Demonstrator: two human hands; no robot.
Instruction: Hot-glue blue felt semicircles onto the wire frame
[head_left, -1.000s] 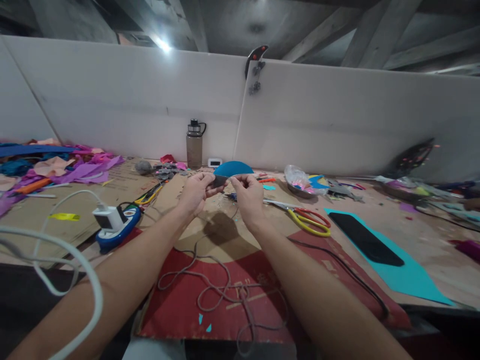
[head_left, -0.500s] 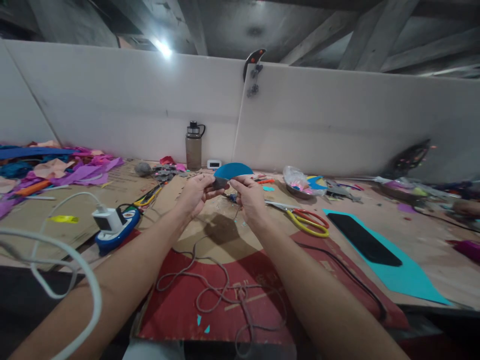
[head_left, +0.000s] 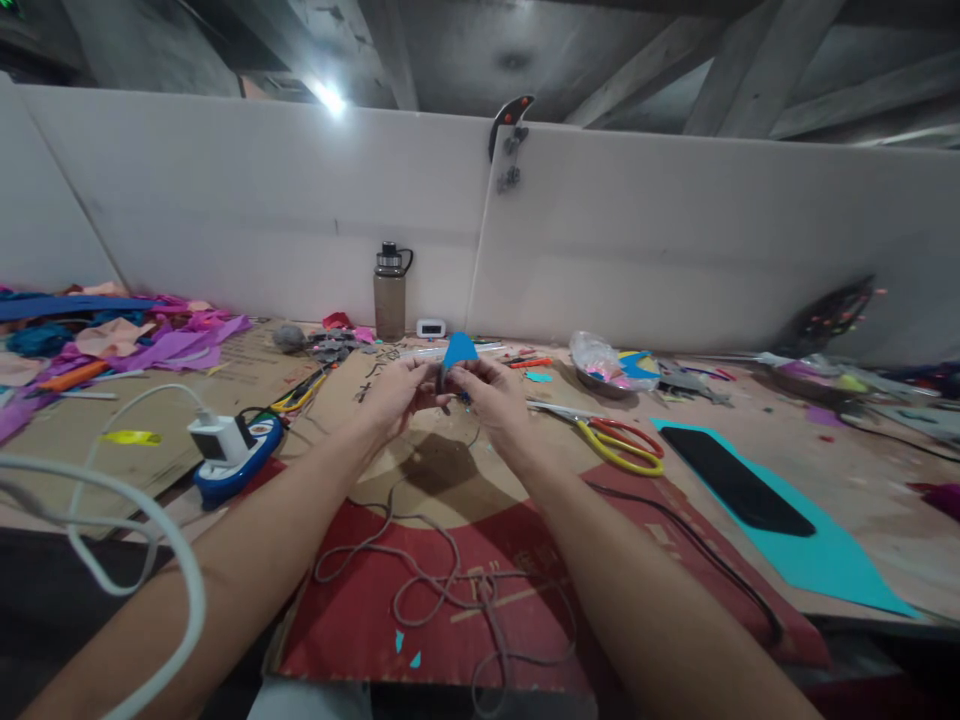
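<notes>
A blue piece of sheet material stands up between my two hands, its top edge curved. A small dark grey piece sits against it at my fingertips. My left hand is closed, pinching these pieces from the left. My right hand pinches the blue piece from the right, its thumb near the left fingers. The fingers cover the lower part of both pieces. Below the hands, a loose thin cord lies tangled on the red and tan cardboard.
Scissors with red and yellow handles lie right of my hands, near a black phone on a turquoise sheet. A blue power strip with a charger and white cable is at left. A bottle stands behind.
The blue piece has turned or bent from a wide arc to a narrower shape. My hands have drawn closer together, and the grey piece shows edge-on.
</notes>
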